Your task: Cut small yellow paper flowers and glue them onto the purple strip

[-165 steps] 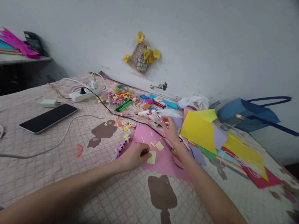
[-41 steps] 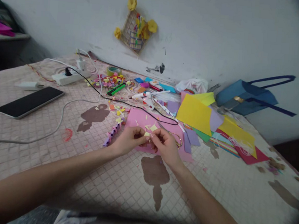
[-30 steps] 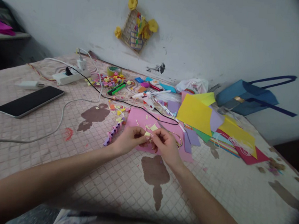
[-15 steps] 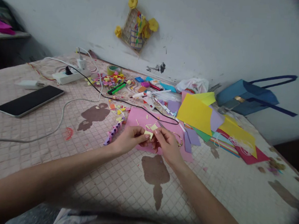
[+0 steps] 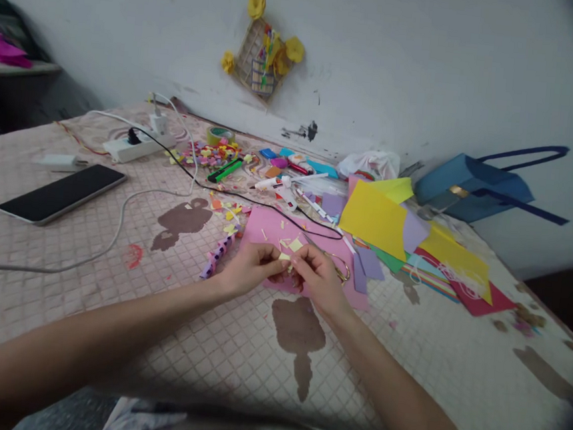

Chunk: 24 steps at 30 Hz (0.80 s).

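Between my two hands is a small pale yellow piece of paper (image 5: 284, 257), pinched at the fingertips. My left hand (image 5: 252, 265) is closed on its left side, and my right hand (image 5: 319, 271) grips its right side. Fingers cover most of the piece. Below them lies a pink sheet (image 5: 266, 223) with thin yellow scraps and another pale yellow square (image 5: 295, 244) on it. Gold-handled scissors (image 5: 339, 268) lie just beyond my right hand, partly hidden by it. A purple dotted roll (image 5: 217, 256) with small pink pieces rests left of my left hand.
Behind the hands are a glue gun (image 5: 281, 186) with a black cable, a green cutter (image 5: 225, 169) and a heap of paper shapes (image 5: 211, 155). Coloured sheets (image 5: 374, 216) and a blue bag (image 5: 474, 184) stand right. Left are a tablet (image 5: 62, 193) and a power strip (image 5: 136, 147).
My right fingertips have moved slightly left, closer to the left ones, and less of the yellow paper shows between them. The view has shifted a little.
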Available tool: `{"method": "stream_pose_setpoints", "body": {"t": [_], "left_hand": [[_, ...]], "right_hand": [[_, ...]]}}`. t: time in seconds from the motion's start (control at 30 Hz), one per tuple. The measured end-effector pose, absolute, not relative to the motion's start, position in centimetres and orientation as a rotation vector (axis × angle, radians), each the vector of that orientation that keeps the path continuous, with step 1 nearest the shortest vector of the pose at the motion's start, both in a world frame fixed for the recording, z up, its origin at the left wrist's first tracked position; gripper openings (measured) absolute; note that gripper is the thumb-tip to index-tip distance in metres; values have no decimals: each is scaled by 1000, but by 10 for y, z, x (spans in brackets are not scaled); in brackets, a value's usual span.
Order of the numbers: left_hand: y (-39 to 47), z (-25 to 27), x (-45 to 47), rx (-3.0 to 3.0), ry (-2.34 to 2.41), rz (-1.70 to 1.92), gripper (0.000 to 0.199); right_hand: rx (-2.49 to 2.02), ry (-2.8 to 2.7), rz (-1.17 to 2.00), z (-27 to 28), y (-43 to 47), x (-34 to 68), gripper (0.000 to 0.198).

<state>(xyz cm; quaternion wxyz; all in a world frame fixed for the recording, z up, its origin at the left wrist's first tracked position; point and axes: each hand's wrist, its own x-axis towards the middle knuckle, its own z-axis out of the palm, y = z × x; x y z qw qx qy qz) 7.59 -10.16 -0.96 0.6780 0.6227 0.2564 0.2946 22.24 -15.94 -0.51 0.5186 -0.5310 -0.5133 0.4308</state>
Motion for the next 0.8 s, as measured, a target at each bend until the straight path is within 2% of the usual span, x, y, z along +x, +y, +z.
{"method": "stream_pose_setpoints", "body": {"t": [0.17,0.3,0.6,0.8], "left_hand": [[-100,-7,75,1363,607,630,26],[-100,-8,75,1252,641,548,35],[-99,-7,75,1362,534,560,28],[-95,-8,73,1346,585,546,31]], "right_hand": [[-1277,-1229,1091,-5,-159,223,20],[-1297,-1220,1019,-5,-158,224,22],[-1238,-1227,1067,-7,-160,222,19],[-1284,-1215,1052,-3,-158,226,22]]}}
